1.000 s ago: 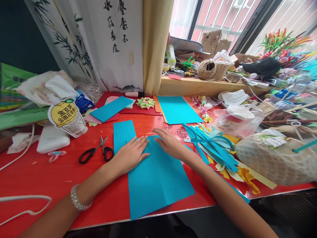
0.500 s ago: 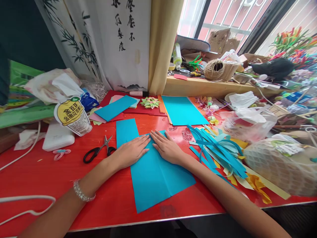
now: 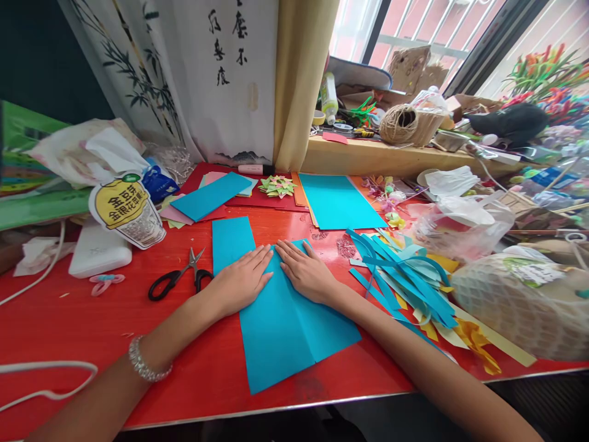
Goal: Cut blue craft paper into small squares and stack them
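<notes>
A creased blue sheet (image 3: 276,325) lies flat on the red table (image 3: 193,380), near its front edge, the crease running toward the person; both hands rest upon its far part. The left hand (image 3: 243,279) is palm down, fingers straight, close together and angled inward; the right hand (image 3: 306,270) mirrors it, flat, with its thumb a little apart; their fingertips nearly meet, and neither hand pinches anything. The two forearms slant in from the lower corners; one beaded bracelet (image 3: 138,362) circles the left wrist. A narrower blue rectangle (image 3: 232,242) shows beyond the left hand; where it meets the sheet is hidden.

One pair of scissors (image 3: 190,265), blades slightly parted, lies just left of that rectangle; one heap of paper strips (image 3: 414,276), too tangled to count, sits to the right. Farther back are one slanted blue piece (image 3: 214,196), one paper flower (image 3: 277,186), one wide blue sheet (image 3: 340,202) and one marker (image 3: 254,169); one twine roll (image 3: 400,126) stands on the sill (image 3: 368,156).
</notes>
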Motion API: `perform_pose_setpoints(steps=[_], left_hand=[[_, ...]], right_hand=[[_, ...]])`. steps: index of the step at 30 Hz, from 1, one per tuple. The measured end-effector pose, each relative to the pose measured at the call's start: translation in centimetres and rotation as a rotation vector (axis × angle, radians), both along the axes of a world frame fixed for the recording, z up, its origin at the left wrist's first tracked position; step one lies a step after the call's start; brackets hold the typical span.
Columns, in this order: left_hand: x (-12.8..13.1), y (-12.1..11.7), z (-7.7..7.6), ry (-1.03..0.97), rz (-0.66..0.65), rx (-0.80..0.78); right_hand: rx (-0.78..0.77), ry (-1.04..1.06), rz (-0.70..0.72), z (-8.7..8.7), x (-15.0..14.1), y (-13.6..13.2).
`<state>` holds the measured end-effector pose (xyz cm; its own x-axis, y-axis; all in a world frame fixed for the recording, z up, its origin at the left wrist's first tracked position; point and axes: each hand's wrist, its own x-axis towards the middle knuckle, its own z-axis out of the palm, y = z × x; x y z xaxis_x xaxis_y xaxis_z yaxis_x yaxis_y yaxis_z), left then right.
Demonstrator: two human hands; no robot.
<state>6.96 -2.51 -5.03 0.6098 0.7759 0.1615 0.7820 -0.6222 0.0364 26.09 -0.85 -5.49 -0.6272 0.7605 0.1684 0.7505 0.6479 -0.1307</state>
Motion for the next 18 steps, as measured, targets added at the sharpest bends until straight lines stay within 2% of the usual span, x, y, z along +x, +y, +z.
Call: perform_pose_setpoints(steps=[18], left_hand=[[0.77, -0.41, -0.80, 0.001, 0.084, -0.039]], right_hand=[[0.031, -0.024, -0.039, 0.00, -0.48, -0.37]])
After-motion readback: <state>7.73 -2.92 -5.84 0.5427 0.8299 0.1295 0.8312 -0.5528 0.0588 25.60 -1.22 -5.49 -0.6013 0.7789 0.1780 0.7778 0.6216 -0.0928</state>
